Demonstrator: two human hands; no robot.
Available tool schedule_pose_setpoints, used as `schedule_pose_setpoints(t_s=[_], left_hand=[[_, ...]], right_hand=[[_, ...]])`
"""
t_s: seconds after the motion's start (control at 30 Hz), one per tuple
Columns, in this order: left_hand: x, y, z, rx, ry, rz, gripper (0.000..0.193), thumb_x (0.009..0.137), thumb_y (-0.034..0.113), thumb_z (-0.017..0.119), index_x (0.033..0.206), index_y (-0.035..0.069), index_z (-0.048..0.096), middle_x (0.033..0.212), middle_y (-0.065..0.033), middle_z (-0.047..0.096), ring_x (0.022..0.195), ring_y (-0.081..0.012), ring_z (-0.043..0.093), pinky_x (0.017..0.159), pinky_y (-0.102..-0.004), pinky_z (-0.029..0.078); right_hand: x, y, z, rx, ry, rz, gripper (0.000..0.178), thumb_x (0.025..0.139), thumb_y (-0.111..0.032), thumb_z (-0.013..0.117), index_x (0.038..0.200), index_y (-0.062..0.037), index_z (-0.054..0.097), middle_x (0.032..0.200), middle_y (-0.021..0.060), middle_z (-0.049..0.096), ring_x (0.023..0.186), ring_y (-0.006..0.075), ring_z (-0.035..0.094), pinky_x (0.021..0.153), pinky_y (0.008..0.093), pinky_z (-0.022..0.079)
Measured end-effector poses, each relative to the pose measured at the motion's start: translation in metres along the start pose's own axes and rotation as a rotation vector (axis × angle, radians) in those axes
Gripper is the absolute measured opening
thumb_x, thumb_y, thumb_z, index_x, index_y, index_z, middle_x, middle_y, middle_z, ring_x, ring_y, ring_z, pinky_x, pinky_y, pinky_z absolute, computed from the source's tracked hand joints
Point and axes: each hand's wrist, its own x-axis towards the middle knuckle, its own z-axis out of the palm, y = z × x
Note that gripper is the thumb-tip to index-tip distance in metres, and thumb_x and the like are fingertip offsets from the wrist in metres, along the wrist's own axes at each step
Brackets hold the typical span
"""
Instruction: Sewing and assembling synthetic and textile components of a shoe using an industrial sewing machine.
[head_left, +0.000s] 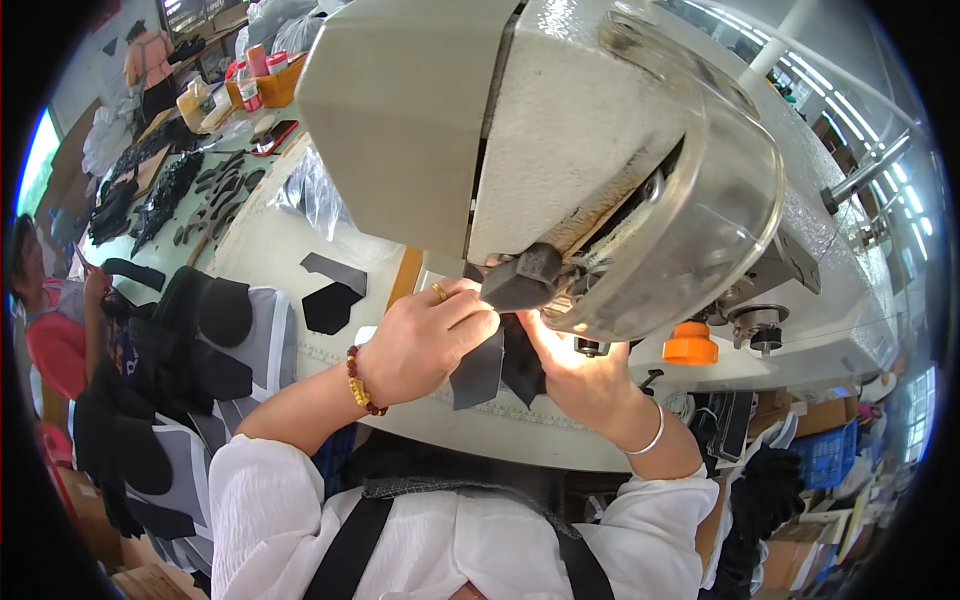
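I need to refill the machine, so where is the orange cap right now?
In the head view, the orange cap sits on the machine bed at right, just right of the right hand and below the clear guard.

Dark grey fabric pieces (487, 362) at a cream machine (560, 130), orange knob (690, 345), red-and-gold bead bracelet (358, 382), silver bangle (650, 436), white sleeves (270, 510), blue crate (828, 455), black cut pieces (330, 305)

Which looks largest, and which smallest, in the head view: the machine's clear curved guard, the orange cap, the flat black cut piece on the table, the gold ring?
1. Clear curved guard, though it sits nearest the camera.
2. Flat black cut piece.
3. Orange cap.
4. Gold ring on the left hand.
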Motion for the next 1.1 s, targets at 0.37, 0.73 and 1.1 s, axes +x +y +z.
schedule_pose_setpoints(t_s=[0.37, 0.73, 1.1], left_hand=[[-0.004, 0.007, 0.015, 0.139, 0.021, -0.006, 0.024, 0.072, 0.001, 0.065, 0.097, 0.003, 0.066, 0.102, -0.0115, 0.062, 0.088, -0.0254, 0.065, 0.064, -0.0323, 0.054], [-0.024, -0.003, 0.046, -0.394, 0.502, -0.510, 0.015, 0.083, -0.002, 0.071, 0.098, -0.004, 0.072, 0.089, -0.0120, 0.071, 0.072, -0.0220, 0.068, 0.066, -0.0266, 0.051], [-0.021, 0.001, 0.043, -0.440, 0.492, -0.508, 0.011, 0.088, 0.002, 0.069, 0.097, -0.004, 0.071, 0.089, -0.0129, 0.072, 0.080, -0.0193, 0.068, 0.072, -0.0275, 0.052]], right_hand=[[-0.021, 0.023, 0.041, 1.077, 0.117, 0.263, 0.046, 0.080, 0.008, 0.059, 0.123, -0.0070, 0.066, 0.120, 0.0100, 0.067, 0.112, 0.0280, 0.063, 0.098, 0.0409, 0.048], [-0.018, 0.028, 0.058, 0.595, 0.115, 0.005, 0.011, 0.091, -0.018, 0.050, 0.093, -0.0092, 0.055, 0.079, 0.0024, 0.052, 0.075, 0.0147, 0.052, 0.072, 0.0275, 0.047], [-0.017, 0.031, 0.054, 0.524, 0.245, -0.099, 0.011, 0.092, -0.016, 0.049, 0.095, -0.0065, 0.054, 0.081, 0.0031, 0.050, 0.074, 0.0140, 0.051, 0.072, 0.0249, 0.047]])
